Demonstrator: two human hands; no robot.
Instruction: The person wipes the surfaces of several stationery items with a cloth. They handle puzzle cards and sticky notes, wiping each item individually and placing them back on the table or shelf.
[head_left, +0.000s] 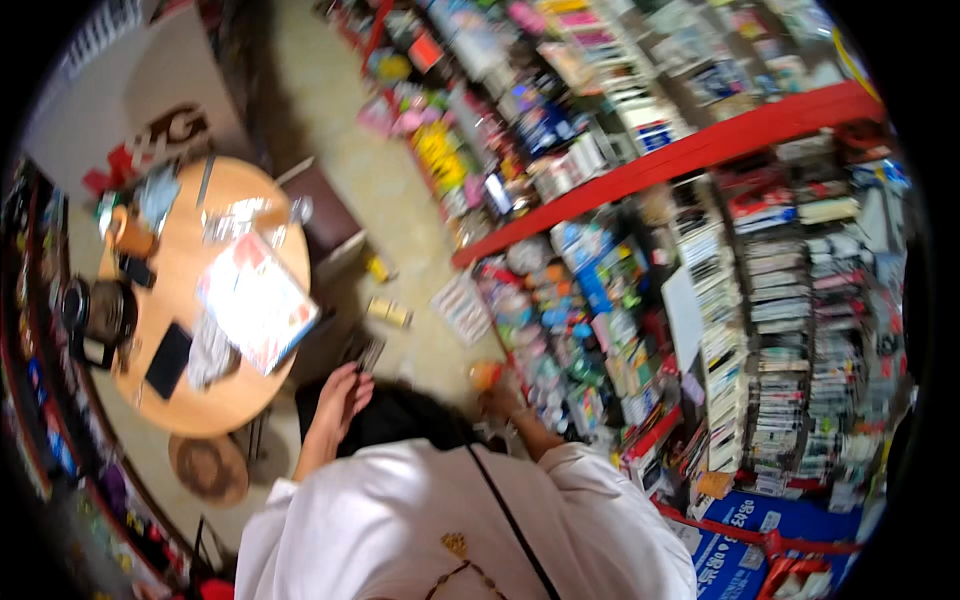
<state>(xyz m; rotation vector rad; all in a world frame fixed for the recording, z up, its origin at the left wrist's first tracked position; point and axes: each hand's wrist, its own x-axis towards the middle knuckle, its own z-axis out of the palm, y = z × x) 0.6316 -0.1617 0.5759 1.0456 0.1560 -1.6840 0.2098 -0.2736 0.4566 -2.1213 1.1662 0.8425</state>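
Note:
My left hand (343, 397) is raised in front of my white shirt (420, 517), its fingers closed on a small dark item (370, 352) too blurred to name. Low by the shelf on my right is my right hand (501, 401), with a rounded orange item (486, 373) at its fingertips; blur hides whether they grip it. Beside that hand, toys and plastic goods (551, 315) crowd the lowest shelf. A card of small goods (463, 307) lies at the shelf's foot.
To the left stands a round wooden table (172, 285) with a glossy flat package (259, 296), a black tablet-like object (169, 360) and an orange mug-like object (131, 232). A round stool (208, 469) and an open carton (322, 210) flank it. Red-edged shelves (667, 161) fill the right.

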